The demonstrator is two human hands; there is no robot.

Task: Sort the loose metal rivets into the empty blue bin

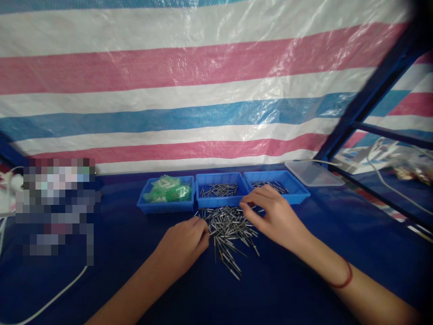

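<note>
A loose pile of thin metal pins [228, 230] lies on the blue table cloth [270, 289]. My left hand [184, 246] rests at the pile's left edge with fingers curled in, fingertips touching pins. My right hand [270, 214] hovers over the pile's upper right, fingers bent down onto the pins, just in front of the trays. Whether either hand pinches a pin is hidden by the fingers. Behind the pile stand three blue trays: the left tray [145, 205] holds green plastic bags, the middle tray [203, 201] and right tray [301, 194] hold more pins.
A clear plastic lid [313, 174] lies behind the right tray. A white cable [57, 295] runs across the cloth at the left. A striped tarp [203, 90] hangs behind the table. A dark blue metal frame [368, 99] stands at the right.
</note>
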